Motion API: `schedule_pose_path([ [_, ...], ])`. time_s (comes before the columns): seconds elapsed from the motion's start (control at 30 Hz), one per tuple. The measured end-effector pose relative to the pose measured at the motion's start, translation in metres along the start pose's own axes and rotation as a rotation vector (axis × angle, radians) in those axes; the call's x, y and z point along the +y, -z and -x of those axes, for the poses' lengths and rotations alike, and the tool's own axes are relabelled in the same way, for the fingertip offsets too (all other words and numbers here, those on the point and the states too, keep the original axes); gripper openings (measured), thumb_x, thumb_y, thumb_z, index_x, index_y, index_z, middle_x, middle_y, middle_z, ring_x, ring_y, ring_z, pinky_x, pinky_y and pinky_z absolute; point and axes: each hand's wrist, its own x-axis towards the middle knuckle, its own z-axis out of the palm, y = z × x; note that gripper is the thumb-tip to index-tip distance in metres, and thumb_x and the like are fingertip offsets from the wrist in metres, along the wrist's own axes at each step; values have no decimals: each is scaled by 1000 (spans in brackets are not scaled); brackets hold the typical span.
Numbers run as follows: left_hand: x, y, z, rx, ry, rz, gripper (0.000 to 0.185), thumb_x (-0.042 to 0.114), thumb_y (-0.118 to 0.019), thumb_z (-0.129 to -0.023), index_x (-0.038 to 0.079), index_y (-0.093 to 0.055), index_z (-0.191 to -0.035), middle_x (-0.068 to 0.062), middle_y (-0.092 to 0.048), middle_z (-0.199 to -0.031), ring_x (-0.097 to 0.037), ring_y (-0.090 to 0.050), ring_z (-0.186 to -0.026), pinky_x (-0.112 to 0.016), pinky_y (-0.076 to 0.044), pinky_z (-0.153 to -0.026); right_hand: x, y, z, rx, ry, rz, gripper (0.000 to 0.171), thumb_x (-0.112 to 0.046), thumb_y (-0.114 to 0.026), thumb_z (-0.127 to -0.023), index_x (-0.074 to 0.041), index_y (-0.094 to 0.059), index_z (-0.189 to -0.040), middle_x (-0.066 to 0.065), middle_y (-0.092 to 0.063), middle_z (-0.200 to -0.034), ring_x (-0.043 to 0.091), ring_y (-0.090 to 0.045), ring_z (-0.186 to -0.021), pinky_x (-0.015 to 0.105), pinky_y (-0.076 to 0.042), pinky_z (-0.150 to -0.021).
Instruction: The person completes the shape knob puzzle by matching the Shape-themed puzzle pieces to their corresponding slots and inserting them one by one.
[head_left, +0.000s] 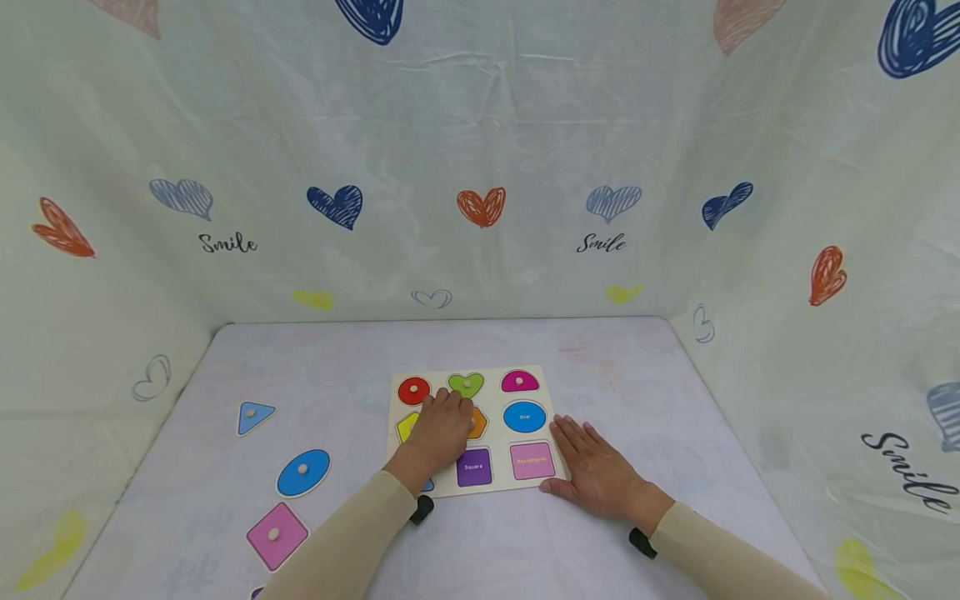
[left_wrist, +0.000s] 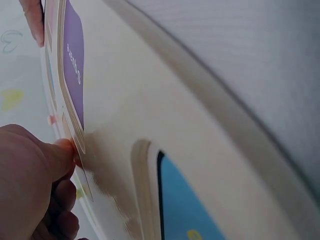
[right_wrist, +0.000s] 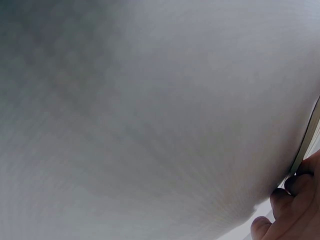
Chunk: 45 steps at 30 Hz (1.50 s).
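Observation:
A white shape puzzle board (head_left: 442,486) lies on the table. My left hand (head_left: 442,433) is over its middle, pinching an orange puzzle piece (head_left: 477,422) that the fingers mostly cover. In the left wrist view, the left thumb (left_wrist: 62,150) meets the fingers low at the board. Flat beside the board's right edge, my right hand (head_left: 596,471) touches that edge with its fingers extended. Knobbed red circle (head_left: 414,391), green heart (head_left: 467,384) and magenta half-circle (head_left: 520,382) pieces sit in the top row. Printed labels show in the blue oval (head_left: 525,417), purple square (head_left: 474,467) and pink rectangle (head_left: 532,461) recesses.
Loose knobbed pieces lie to the left: a blue triangle (head_left: 255,417), a blue oval (head_left: 303,472) and a pink four-sided piece (head_left: 277,536). A purple bit (head_left: 257,593) shows at the bottom edge. Heart-printed cloth (head_left: 480,125) surrounds the table.

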Motion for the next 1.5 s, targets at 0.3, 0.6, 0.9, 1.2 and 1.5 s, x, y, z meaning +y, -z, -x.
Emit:
schedule_pose_path([
  [0.3,-1,-1,0,14,-11,-3,42,33,-70,-102,5,-64,-132,-9,-62,-115,-26,-51,-110,-41,-46,-94,1,0,1,18,16,19,101,-73,-47,-100,2,-27,-164,18,-30,-171,36,-30,-159,54,-25,-128],
  [0.6,1,4,0,0,-10,-21,43,34,-70,-102,5,-64,-134,-9,-63,-118,-26,-51,-113,-40,-46,-95,1,1,0,-1,-3,11,103,-76,-45,-99,0,-24,-166,16,-27,-173,35,-28,-160,53,-22,-129],
  [0.9,0,8,2,10,-21,-42,42,36,-70,-102,6,-65,-132,-8,-64,-116,-25,-53,-111,-39,-47,-92,1,1,0,0,-1,5,103,-77,-44,-99,0,-24,-166,16,-27,-173,35,-27,-160,53,-22,-129],
  [1.2,0,6,1,-4,-11,-35,44,36,-70,-102,6,-64,-133,-9,-64,-120,-27,-53,-115,-41,-48,-96,0,0,0,7,4,12,103,-77,-42,-100,0,-24,-165,17,-27,-173,35,-27,-160,53,-22,-129],
  [1.5,1,9,2,0,-8,-37,43,37,-70,-102,7,-65,-132,-8,-63,-115,-25,-51,-109,-40,-47,-92,0,0,-1,-2,-2,13,103,-77,-42,-100,-1,-24,-166,16,-27,-173,35,-26,-161,53,-22,-129],
])
